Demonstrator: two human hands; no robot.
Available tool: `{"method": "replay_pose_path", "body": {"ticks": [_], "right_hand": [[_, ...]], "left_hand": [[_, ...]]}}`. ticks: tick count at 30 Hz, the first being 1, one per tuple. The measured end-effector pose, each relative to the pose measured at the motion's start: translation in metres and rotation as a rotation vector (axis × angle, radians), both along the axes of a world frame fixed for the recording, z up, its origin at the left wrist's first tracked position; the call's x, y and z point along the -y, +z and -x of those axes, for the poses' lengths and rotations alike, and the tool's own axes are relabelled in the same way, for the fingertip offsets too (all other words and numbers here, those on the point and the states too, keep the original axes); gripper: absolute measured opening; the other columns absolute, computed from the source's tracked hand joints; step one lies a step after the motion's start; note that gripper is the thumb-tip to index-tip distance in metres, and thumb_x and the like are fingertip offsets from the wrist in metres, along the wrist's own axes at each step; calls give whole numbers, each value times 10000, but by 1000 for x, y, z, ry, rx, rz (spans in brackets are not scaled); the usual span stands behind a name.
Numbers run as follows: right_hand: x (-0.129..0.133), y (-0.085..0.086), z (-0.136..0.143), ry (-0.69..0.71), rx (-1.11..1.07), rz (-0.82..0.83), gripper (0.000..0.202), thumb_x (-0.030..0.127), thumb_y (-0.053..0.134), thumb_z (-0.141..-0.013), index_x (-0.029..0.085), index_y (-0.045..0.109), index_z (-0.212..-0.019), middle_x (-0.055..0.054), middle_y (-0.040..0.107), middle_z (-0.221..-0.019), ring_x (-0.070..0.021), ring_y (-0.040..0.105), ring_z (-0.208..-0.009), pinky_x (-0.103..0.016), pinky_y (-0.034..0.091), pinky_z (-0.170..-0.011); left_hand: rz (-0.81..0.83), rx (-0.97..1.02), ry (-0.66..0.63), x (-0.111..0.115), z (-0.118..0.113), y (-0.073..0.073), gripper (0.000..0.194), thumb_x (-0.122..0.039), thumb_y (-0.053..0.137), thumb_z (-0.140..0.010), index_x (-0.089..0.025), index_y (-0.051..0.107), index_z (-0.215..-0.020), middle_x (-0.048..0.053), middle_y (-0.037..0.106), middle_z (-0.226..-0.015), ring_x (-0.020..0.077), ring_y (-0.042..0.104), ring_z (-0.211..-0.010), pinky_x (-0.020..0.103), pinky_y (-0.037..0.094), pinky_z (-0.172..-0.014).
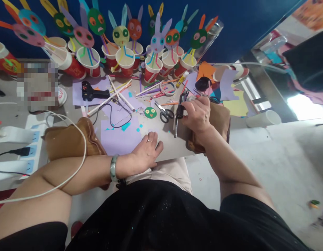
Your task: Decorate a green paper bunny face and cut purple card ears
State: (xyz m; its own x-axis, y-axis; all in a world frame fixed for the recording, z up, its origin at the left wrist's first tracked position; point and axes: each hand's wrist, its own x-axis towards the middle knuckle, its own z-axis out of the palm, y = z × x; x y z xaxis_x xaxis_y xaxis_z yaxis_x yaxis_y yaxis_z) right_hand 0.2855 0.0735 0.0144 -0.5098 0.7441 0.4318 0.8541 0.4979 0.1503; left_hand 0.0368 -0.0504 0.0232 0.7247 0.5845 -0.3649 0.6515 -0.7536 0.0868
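Note:
My left hand [147, 151] lies palm down at the table's near edge, fingers loosely apart and nothing in them. Under and beside it is a sheet of purple paper [119, 137]. My right hand [197, 114] is closed, its fingertips curled down and hidden, beside a brown cushion [220, 118]. Against its thumb side lies a black tool or pen-like thing [179, 108], whose kind I cannot make out. Between the hands are scissors [165, 114] with black handles and a green paper face [150, 112] with yellow eyes and an orange mouth.
Behind stand several red paper cups [152, 71] with paper rabbit figures [158, 42]. A black glue gun [94, 93] with its cord lies left, near loose paper straws [151, 90]. A brown cushion [72, 139] and a power strip [33, 146] are at the left; a white cable crosses over my left arm.

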Motion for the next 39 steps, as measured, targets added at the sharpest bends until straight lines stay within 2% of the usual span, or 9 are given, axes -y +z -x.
{"method": "replay_pose_path", "body": {"ticks": [4,6,10,13,18,24,27,32,39], "right_hand": [[32,-4,9,279,-324,-400,245,264,674,-816,272,528,-1013,55,653,-692,-170,561,-524,-412,542,-751],[48,-7,17,303,-503,-445,328,244,691,-786,276,522,-1065,59,650,-685,-170,566,-517,-390,552,-675],[73,-24,28,267,-564,-220,229,396,668,-836,289,495,-942,51,622,-624,-179,584,-489,-399,568,-595],[84,-45,33,245,-469,62,334,584,644,-861,300,483,-791,41,575,-553,-183,567,-457,-430,579,-585],[90,-64,40,372,-423,259,262,544,614,-951,300,639,-860,3,663,-638,-194,663,-579,-403,616,-629],[92,-53,34,168,-460,260,316,511,548,-996,271,736,-1079,-73,772,-809,-236,721,-682,-463,637,-705],[94,-50,32,5,-580,183,367,450,511,-1027,237,685,-1270,-122,806,-967,-267,764,-774,-511,643,-801],[97,-53,39,-73,-784,177,525,521,478,-1038,224,553,-1464,-132,799,-1067,-291,793,-838,-520,658,-843],[109,-35,51,-263,-698,234,400,527,564,-1002,229,703,-1229,-161,786,-1075,-349,794,-968,-519,651,-878]], "left_hand": [[30,-12,1,-1,0,0,889,-518,730,-966,-44,399,-1641,388,246,-1724,512,317,-1606,597,367,-1220],[53,-27,7,-2,-1,4,885,-508,728,-971,-57,388,-1653,378,241,-1730,505,305,-1616,590,368,-1225],[62,-27,8,-4,-2,11,871,-504,728,-972,-52,407,-1644,383,264,-1720,511,331,-1602,579,394,-1212],[47,-22,1,-4,-1,13,836,-518,703,-983,-48,444,-1624,375,319,-1702,514,347,-1592,577,411,-1199],[38,-13,1,-2,-2,10,819,-525,673,-998,-15,471,-1605,348,408,-1670,499,359,-1588,571,379,-1229],[44,-7,8,-2,-1,4,853,-541,702,-973,-65,440,-1631,332,301,-1733,493,316,-1612,583,375,-1224],[39,11,19,-1,-1,-3,889,-541,715,-962,-66,407,-1647,349,258,-1742,511,322,-1602,595,367,-1224],[37,15,27,2,-1,-7,914,-548,720,-958,-65,389,-1661,351,246,-1745,515,307,-1608,594,352,-1240],[78,10,21,0,-1,-3,899,-530,691,-980,-53,367,-1669,347,242,-1748,517,296,-1608,604,336,-1253]]}}
